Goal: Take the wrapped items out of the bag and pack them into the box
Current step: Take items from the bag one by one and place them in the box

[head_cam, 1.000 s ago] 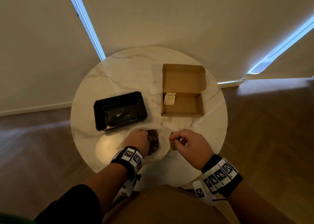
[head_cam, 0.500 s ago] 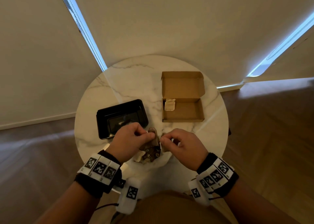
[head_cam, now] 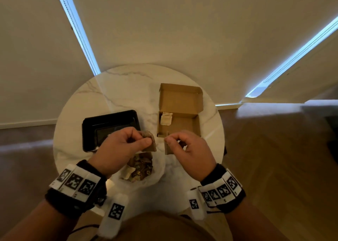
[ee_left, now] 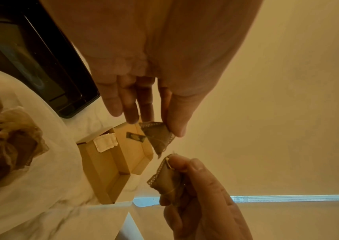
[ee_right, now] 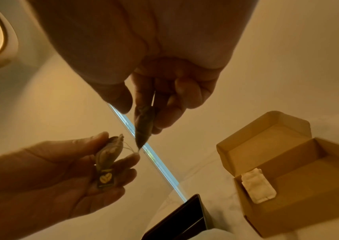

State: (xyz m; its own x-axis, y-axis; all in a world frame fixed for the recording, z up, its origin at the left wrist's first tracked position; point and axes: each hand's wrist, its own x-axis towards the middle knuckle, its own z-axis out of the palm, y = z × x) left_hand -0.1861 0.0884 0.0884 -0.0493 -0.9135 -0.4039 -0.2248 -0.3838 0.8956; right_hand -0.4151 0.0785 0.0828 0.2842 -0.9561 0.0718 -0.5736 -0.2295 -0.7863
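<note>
My left hand (head_cam: 146,141) pinches a brown mesh sachet (head_cam: 150,140) between thumb and fingers, raised above the clear plastic bag (head_cam: 161,173). Several more sachets (head_cam: 140,169) lie in that bag at the table's near edge. My right hand (head_cam: 169,140) pinches a second brown sachet (head_cam: 168,148) close beside the first. In the right wrist view a thin thread runs between the right-hand sachet (ee_right: 143,125) and the left-hand sachet (ee_right: 107,155). Just beyond the hands stands the open cardboard box (head_cam: 186,125), with one white wrapped item (head_cam: 166,118) in its far left corner.
A black plastic tray (head_cam: 109,120) lies left of the box on the round marble table (head_cam: 128,87). The table stands against a pale wall, with wooden floor on both sides. My lap is at the near edge.
Both hands have lifted from the bag toward the box. The left hand has drawn a sachet out and now holds it up beside the right hand's sachet.
</note>
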